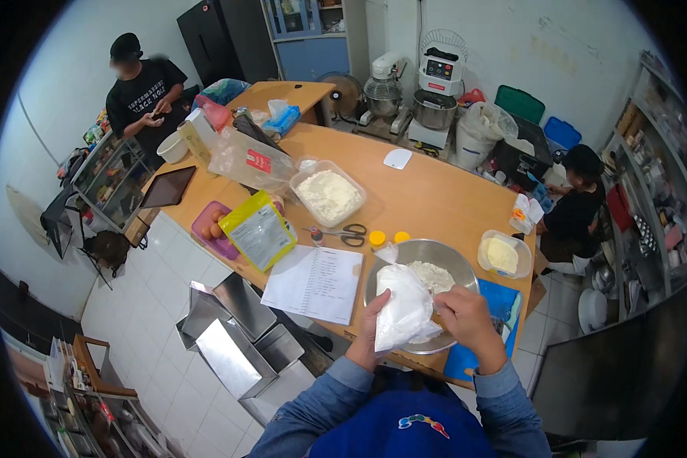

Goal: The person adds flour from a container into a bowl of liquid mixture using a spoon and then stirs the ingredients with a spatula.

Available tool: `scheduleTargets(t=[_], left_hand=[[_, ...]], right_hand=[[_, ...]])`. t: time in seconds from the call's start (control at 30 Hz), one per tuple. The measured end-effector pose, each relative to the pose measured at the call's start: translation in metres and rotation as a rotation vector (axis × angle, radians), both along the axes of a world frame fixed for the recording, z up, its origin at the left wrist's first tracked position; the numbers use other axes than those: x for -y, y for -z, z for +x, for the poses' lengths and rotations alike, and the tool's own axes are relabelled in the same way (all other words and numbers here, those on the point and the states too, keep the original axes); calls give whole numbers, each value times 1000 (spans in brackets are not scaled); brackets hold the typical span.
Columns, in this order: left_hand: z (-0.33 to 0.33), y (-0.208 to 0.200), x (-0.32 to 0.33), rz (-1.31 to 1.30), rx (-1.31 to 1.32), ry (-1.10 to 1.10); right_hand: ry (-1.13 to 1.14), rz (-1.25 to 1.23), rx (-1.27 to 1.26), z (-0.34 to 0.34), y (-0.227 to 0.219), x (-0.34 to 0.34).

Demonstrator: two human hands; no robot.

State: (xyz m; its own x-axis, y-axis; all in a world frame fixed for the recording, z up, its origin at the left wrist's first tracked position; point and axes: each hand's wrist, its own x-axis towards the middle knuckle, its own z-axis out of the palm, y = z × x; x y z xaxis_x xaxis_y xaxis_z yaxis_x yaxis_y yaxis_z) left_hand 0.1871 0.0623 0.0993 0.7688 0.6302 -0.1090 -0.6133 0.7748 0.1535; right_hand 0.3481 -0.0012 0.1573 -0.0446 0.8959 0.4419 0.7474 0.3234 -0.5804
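My left hand [369,327] is wrapped round the side of a clear plastic bag of white powder [401,305], tilted over the near left part of a steel mixing bowl [468,269]. My right hand [466,314] is above the bowl's right side with its fingers curled closed. What they hold, if anything, is hidden. Pale flour [433,276] lies in the bowl. An open spiral notebook [313,284] is left of the bowl. Beyond the bowl are two yellow-lidded jars [377,239] and black-handled scissors [353,234].
A tub of flour [328,195], a yellow pouch [257,230] and eggs on a purple tray [204,229] stand farther left. Right of the bowl are a tub of pale yellow contents [504,254] and a blue mat [459,362]. Metal pans [233,355] sit below left. Two people are nearby.
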Motion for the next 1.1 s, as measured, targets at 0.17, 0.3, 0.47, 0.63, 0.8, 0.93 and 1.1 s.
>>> scheduleTargets(t=[0.17,0.3,0.47,0.63,0.8,0.93,1.1], left_hand=[[-6,13,-13,60,-306,-205],[-10,27,-25,110,-288,-314],[-13,31,-32,183,-336,-367],[-9,11,-28,361,-436,-531],[-4,9,-21,438,-551,-586],[3,5,-13,484,-614,-589],[7,5,-9,549,-638,-570]], right_hand=[[435,271,-194,15,-2,8],[585,466,-399,34,0,19],[683,-24,-1024,32,9,41],[589,-11,-1220,15,54,47],[573,-33,-1331,-1,62,46],[559,-33,-1332,-3,67,45],[561,-21,-1350,-2,69,44]])
